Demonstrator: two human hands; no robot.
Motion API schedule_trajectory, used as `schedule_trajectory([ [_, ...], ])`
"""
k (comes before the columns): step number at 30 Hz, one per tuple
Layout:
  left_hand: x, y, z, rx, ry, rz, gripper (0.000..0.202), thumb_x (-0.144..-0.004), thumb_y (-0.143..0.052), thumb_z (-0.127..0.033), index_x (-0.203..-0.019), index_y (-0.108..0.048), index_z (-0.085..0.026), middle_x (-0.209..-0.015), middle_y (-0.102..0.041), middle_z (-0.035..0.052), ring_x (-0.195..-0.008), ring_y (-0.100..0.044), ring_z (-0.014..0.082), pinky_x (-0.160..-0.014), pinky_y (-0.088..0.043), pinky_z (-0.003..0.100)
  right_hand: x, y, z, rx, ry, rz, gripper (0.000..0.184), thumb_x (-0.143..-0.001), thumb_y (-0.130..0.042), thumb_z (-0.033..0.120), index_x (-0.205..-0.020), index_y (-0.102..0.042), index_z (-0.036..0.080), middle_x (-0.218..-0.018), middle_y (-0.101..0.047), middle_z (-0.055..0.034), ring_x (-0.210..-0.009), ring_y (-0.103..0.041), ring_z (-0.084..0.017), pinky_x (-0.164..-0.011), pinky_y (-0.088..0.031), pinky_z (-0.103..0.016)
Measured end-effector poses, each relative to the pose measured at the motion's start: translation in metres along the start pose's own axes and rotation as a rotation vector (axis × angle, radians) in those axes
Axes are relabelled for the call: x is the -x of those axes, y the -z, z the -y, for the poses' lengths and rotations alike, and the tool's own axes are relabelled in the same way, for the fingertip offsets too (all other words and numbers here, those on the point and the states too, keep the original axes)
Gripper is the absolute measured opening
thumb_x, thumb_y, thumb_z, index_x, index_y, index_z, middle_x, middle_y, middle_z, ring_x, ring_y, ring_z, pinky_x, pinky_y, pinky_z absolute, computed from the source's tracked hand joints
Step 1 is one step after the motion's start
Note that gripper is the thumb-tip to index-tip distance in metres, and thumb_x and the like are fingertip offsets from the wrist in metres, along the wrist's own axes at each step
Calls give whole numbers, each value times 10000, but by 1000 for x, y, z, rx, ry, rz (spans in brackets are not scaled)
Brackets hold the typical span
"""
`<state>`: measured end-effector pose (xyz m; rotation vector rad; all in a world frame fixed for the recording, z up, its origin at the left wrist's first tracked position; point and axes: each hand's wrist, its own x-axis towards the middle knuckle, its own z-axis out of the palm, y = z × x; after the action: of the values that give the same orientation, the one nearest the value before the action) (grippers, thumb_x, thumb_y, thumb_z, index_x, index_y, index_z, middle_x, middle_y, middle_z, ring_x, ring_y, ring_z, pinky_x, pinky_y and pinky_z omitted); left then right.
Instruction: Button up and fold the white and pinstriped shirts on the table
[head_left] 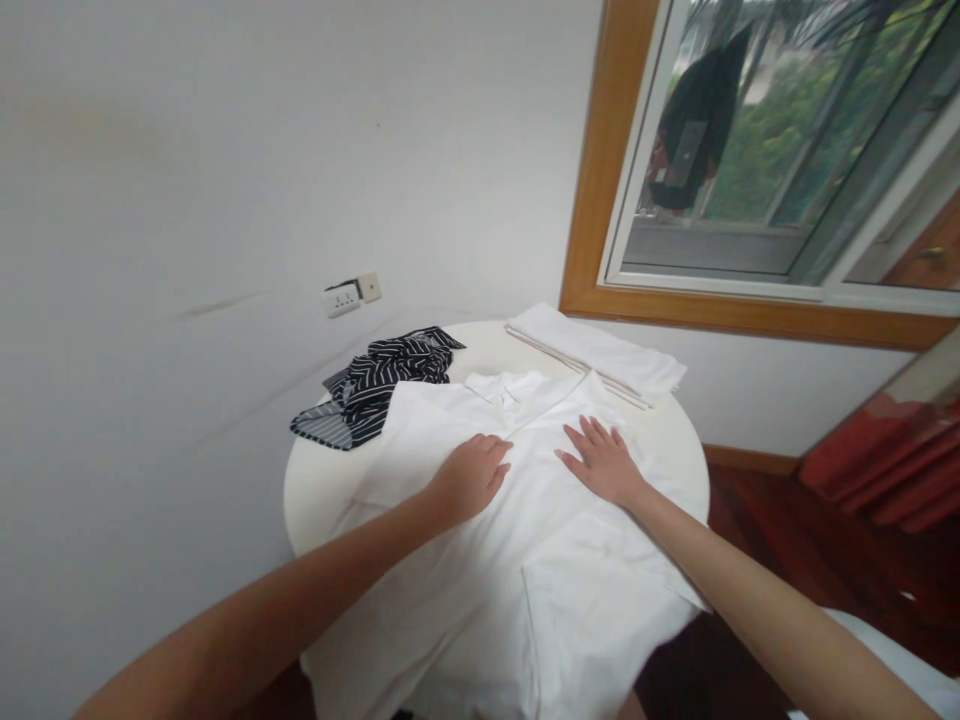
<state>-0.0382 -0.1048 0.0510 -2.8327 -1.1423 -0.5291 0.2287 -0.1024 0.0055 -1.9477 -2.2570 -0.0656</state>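
A white shirt [465, 560] lies spread over a round white table, its collar toward the wall and its lower part hanging over the near edge. My left hand [474, 474] rests on the shirt's chest left of the middle, fingers stretched forward and close together. To its right, my right hand [600, 460] lies flat on the cloth with its fingers spread. Neither hand grips anything. Beyond the left shoulder of the shirt sits a crumpled black-and-white striped garment [390, 375]. Past the right shoulder is a flat folded stack of white cloth [592, 350].
The round table [319, 500] stands against a white wall with a socket [341, 299]. A wood-framed window [750, 305] is at the upper right. Red fabric [885, 450] hangs by the dark wooden floor [757, 520]. Something white [892, 650] shows at the lower right.
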Motion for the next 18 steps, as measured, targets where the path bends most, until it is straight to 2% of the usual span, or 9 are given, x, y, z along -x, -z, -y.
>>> schedule_trajectory([
  [3, -11, -16, 5, -59, 137, 18, 283, -928, -432, -296, -1105, -585, -137, -1033, -608, 134, -981, -565, 257, -876, -460, 406, 3, 1, 2, 2, -7, 9, 694, -929, -204, 656, -1482, -333, 257, -1561, -231, -120, -1445, -172, -295, -1136, -138, -534],
  [5, -9, -20, 8, -31, 216, 18, 289, -944, -407, -346, -1088, -572, -157, -1016, -616, 115, -950, -586, 235, -850, -458, 368, 5, 2, 3, 0, -9, 13, 697, -928, -200, 658, -1482, -332, 258, -1562, -228, -122, -1445, -168, -294, -1137, -135, -534],
  [10, 8, -10, 13, 14, 423, 118, 324, -984, -288, -384, -1143, -515, -217, -772, -658, 19, -747, -641, 188, -671, -418, 279, 6, 1, 3, -11, -10, 10, 699, -925, -195, 665, -1486, -322, 266, -1561, -236, -116, -1448, -158, -290, -1138, -133, -532],
  [15, 34, 1, 16, -55, 407, 151, 311, -965, -342, -431, -1112, -532, -233, -734, -660, 11, -716, -640, 191, -632, -374, 267, 6, 0, 2, -3, -16, 5, 700, -922, -191, 672, -1482, -327, 275, -1560, -240, -113, -1443, -183, -289, -1138, -134, -532],
  [18, 44, 5, 18, -77, 395, 164, 349, -958, -332, -478, -985, -568, -224, -741, -661, 23, -700, -625, 192, -624, -370, 273, 6, -1, 2, -5, -13, 1, 709, -920, -183, 676, -1481, -332, 269, -1560, -240, -114, -1442, -182, -294, -1137, -136, -532],
])
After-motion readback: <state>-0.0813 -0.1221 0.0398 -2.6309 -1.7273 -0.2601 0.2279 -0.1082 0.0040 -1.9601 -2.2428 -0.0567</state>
